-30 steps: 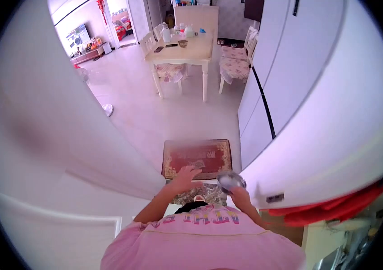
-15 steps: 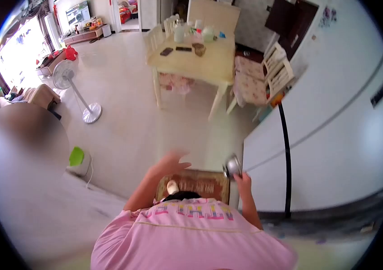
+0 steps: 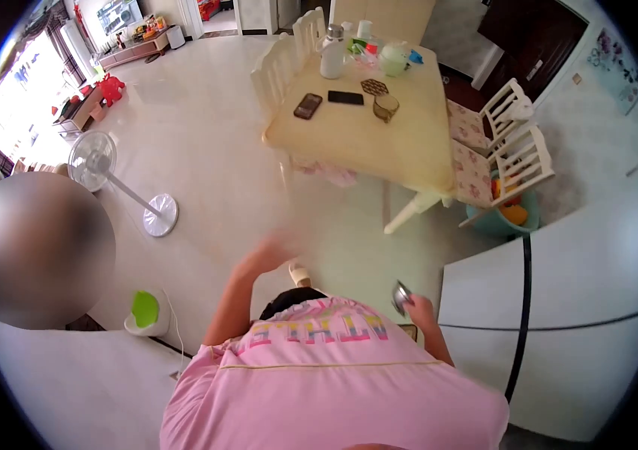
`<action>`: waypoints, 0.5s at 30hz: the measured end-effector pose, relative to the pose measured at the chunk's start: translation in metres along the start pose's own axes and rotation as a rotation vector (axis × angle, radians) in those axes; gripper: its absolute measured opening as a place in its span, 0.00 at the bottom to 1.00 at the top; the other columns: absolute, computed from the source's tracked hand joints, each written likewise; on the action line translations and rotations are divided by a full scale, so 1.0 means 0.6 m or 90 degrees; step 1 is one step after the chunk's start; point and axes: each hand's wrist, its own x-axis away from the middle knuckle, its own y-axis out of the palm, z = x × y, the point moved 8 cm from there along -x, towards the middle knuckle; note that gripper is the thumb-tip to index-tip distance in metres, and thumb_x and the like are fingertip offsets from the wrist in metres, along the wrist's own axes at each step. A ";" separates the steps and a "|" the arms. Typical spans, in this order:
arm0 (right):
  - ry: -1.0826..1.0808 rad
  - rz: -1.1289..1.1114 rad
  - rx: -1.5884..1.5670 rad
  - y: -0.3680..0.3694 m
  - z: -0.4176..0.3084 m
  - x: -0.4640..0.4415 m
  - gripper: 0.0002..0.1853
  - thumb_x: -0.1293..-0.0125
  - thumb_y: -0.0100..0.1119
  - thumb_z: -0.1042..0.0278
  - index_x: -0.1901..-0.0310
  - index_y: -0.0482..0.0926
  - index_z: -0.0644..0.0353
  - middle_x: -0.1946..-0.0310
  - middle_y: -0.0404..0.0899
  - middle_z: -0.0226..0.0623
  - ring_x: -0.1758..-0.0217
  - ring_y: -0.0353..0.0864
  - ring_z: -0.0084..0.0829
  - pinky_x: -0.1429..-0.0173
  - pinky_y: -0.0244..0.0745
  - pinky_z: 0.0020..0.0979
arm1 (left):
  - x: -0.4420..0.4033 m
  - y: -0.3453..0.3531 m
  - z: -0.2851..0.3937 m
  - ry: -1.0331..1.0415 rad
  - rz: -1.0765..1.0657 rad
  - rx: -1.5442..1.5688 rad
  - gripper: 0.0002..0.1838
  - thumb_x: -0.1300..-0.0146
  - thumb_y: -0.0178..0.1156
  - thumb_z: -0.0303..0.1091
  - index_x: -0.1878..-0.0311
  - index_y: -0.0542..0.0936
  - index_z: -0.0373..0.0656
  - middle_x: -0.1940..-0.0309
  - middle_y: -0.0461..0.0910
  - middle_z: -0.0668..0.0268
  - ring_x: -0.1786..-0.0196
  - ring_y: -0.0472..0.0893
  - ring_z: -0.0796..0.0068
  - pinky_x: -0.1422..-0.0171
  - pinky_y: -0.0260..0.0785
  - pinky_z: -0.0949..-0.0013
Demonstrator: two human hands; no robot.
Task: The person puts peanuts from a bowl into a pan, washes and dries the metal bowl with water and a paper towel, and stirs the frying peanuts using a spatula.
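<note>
My right hand [image 3: 422,311] is closed on the edge of a small shiny metal bowl [image 3: 401,297], which is tilted on its side at my right, close to the white cabinet. In front of me on the left, my left hand [image 3: 274,251] is raised over the floor, blurred by motion. Its fingers look stretched out, and I see nothing held in them. Ahead stands a cream dining table [image 3: 364,146] bearing two phones, a woven basket [image 3: 385,107], a white thermos [image 3: 331,52] and a pale green pot [image 3: 394,58].
White chairs [image 3: 510,169] with floral cushions line the table's right side, beside a teal tub [image 3: 514,217]. A glossy white cabinet [image 3: 484,300] borders my right. To the left are a standing fan [image 3: 161,215], a white-and-green bin [image 3: 146,313] and a cord on the floor.
I have moved forward, so the table and chairs appear nearer and the patterned mat has mostly gone out of view beneath me. The bowl stays in my right hand, turned more edge-on.
</note>
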 end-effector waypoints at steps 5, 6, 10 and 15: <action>-0.216 0.128 -0.078 -0.106 -0.370 -0.374 0.12 0.45 0.57 0.62 0.71 0.72 0.63 0.73 0.75 0.49 0.66 0.74 0.52 0.65 0.68 0.45 | -0.089 -0.232 -0.134 -0.052 0.136 -0.105 0.26 0.44 0.62 0.39 0.43 0.70 0.42 0.45 0.70 0.56 0.46 0.72 0.59 0.46 0.67 0.64; -0.254 0.142 -0.084 -0.127 -0.438 -0.431 0.12 0.45 0.56 0.62 0.71 0.71 0.63 0.73 0.75 0.50 0.67 0.74 0.52 0.65 0.67 0.46 | -0.101 -0.279 -0.151 -0.068 0.169 -0.087 0.25 0.44 0.62 0.38 0.43 0.71 0.42 0.46 0.71 0.55 0.46 0.72 0.59 0.46 0.67 0.64; -0.402 0.225 -0.098 -0.195 -0.672 -0.638 0.12 0.43 0.55 0.62 0.73 0.70 0.63 0.76 0.74 0.49 0.68 0.74 0.51 0.66 0.67 0.47 | -0.121 -0.426 -0.232 -0.222 0.249 0.008 0.25 0.45 0.63 0.36 0.43 0.71 0.43 0.48 0.72 0.55 0.46 0.73 0.60 0.47 0.67 0.65; -0.336 0.328 -0.206 -0.253 -0.840 -0.872 0.11 0.43 0.56 0.63 0.71 0.72 0.63 0.75 0.75 0.50 0.67 0.75 0.51 0.66 0.68 0.46 | -0.167 -0.550 -0.468 -0.344 0.260 0.018 0.25 0.44 0.63 0.37 0.43 0.71 0.45 0.47 0.73 0.58 0.46 0.74 0.60 0.47 0.67 0.64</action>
